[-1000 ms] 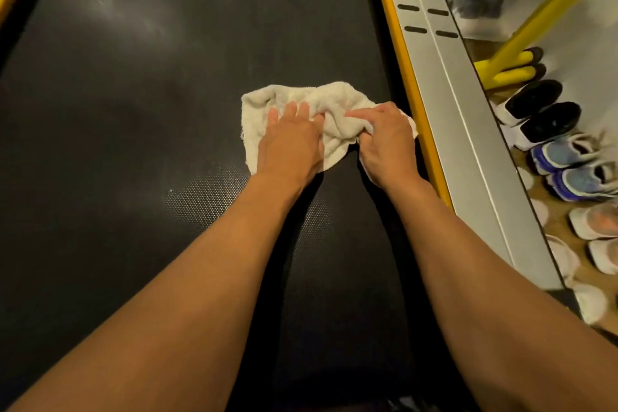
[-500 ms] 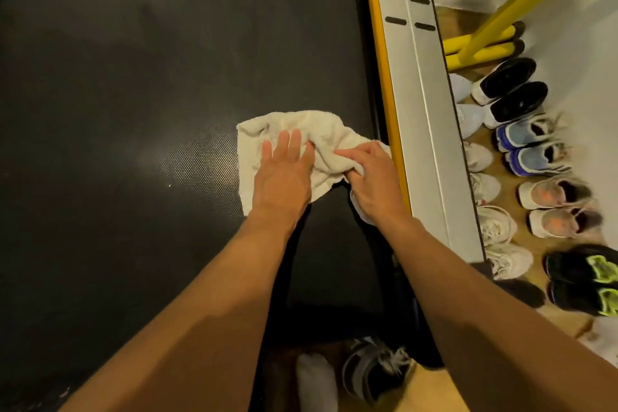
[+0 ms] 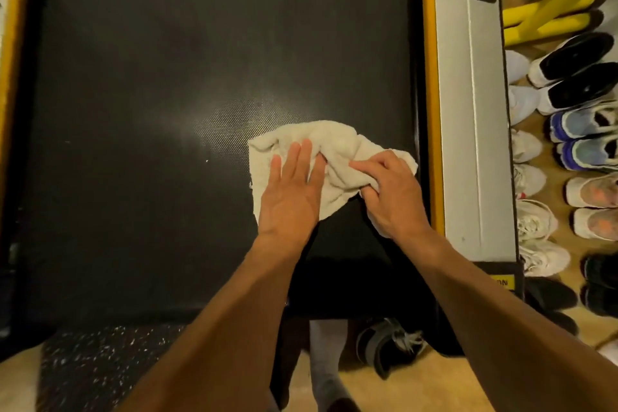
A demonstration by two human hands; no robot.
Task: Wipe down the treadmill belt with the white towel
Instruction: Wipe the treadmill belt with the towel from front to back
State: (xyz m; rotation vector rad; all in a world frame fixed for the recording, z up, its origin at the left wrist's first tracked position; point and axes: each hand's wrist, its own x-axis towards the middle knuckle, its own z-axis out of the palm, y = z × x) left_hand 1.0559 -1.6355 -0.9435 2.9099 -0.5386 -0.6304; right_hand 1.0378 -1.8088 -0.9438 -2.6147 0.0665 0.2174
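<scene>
While the white towel (image 3: 337, 157) is lying bunched on the treadmill belt (image 3: 167, 77) near its right edge, the left hand (image 3: 291, 197) is pressing it with straight, slightly spread fingers and the right hand (image 3: 391, 197) is gripping a fold. Against a second ago, the towel is sitting nearer the belt's rear end, clear of the yellow strip (image 3: 431, 110). Shoes (image 3: 582, 144) are standing in rows beyond the grey side rail (image 3: 468, 110).
</scene>
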